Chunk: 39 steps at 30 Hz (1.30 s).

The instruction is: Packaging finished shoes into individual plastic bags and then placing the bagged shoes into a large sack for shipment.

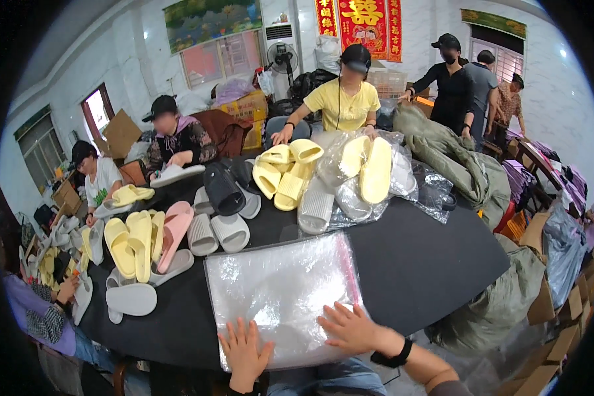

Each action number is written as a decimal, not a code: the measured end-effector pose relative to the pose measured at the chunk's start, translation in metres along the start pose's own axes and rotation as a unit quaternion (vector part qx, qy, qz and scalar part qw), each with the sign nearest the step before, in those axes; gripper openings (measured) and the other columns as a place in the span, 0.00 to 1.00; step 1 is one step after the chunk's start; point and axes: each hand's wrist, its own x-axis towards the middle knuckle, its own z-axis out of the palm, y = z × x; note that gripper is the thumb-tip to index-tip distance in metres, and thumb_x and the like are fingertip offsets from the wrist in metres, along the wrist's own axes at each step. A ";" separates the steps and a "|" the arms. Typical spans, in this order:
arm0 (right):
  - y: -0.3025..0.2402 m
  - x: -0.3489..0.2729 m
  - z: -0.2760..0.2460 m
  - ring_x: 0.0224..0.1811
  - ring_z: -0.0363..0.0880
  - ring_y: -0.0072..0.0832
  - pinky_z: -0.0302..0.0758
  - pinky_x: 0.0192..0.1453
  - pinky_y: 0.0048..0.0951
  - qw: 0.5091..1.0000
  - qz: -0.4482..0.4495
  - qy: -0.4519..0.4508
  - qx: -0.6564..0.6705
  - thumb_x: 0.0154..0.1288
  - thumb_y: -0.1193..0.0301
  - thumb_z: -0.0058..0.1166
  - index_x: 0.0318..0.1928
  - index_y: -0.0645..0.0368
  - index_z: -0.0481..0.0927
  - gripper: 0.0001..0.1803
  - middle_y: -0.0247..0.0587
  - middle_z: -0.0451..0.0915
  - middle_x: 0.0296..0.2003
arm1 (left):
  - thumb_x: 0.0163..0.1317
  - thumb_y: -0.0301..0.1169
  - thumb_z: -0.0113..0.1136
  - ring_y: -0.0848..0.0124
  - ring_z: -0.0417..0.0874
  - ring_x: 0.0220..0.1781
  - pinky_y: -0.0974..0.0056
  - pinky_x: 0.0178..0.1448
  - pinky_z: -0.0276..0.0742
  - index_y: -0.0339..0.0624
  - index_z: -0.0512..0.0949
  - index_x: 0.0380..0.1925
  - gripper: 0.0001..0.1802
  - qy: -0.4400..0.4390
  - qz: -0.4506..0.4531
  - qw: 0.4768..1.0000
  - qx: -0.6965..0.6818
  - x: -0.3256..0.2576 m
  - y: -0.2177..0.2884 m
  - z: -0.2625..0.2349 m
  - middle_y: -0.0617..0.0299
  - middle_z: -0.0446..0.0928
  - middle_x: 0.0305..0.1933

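Note:
A stack of clear plastic bags (280, 277) with a pink strip along one side lies on the black table (416, 257) right before me. My left hand (245, 353) rests on its near left part, fingers spread. Near the lower right edge of the stack, my right hand (350, 330) lies flat with its fingers apart, a black band on the wrist. Neither hand holds anything. Beyond the stack sit grey slippers (231, 232), and yellow slippers (138, 245) with a pink slipper (175, 228) are heaped to the left.
Across the table a person in a yellow top (340, 105) stands behind yellow slippers (287, 175) and bagged slippers (375, 171). Other people work along the left side. Green sacks (455, 158) bulge at the right edge, with cardboard boxes (544, 264) beyond. A fan (282, 59) stands at the back.

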 end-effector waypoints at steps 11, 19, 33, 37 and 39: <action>0.281 0.151 -0.027 0.60 0.74 0.55 0.71 0.63 0.46 0.903 0.229 0.321 0.169 0.61 0.62 0.61 0.65 0.60 0.68 0.34 0.58 0.77 0.56 | 0.64 0.64 0.49 0.40 0.57 0.76 0.29 0.75 0.39 0.48 0.70 0.67 0.41 0.041 -0.042 0.998 0.020 -0.014 -0.009 0.005 0.46 0.63 0.73; 0.364 0.166 0.039 0.25 0.65 0.14 0.57 0.26 0.20 0.621 0.355 0.349 0.605 0.66 0.56 0.61 0.43 0.57 0.77 0.18 0.23 0.70 0.26 | 0.66 0.66 0.44 0.41 0.58 0.75 0.29 0.74 0.42 0.54 0.67 0.70 0.40 0.040 -0.023 0.999 0.005 -0.016 -0.005 0.011 0.48 0.63 0.73; 0.313 0.151 -0.038 0.42 0.76 0.26 0.75 0.45 0.29 0.414 0.279 0.270 0.823 0.61 0.55 0.67 0.51 0.53 0.75 0.24 0.38 0.76 0.43 | 0.64 0.66 0.48 0.41 0.57 0.76 0.28 0.74 0.40 0.53 0.70 0.68 0.41 0.045 -0.012 0.999 0.015 -0.010 -0.007 0.013 0.48 0.64 0.73; 0.325 0.150 -0.030 0.71 0.59 0.47 0.62 0.71 0.51 0.424 0.254 0.254 0.831 0.58 0.51 0.69 0.73 0.53 0.50 0.52 0.57 0.53 0.70 | 0.63 0.65 0.50 0.41 0.58 0.75 0.29 0.74 0.41 0.51 0.70 0.68 0.40 0.065 -0.001 0.998 0.013 -0.007 -0.008 0.011 0.47 0.64 0.72; 0.331 0.162 -0.011 0.66 0.64 0.44 0.68 0.65 0.45 0.392 0.248 0.269 0.844 0.58 0.52 0.69 0.73 0.54 0.53 0.50 0.52 0.57 0.67 | 0.64 0.65 0.49 0.39 0.57 0.75 0.27 0.73 0.40 0.50 0.69 0.69 0.41 0.059 -0.005 0.998 -0.003 -0.008 -0.006 0.011 0.45 0.63 0.73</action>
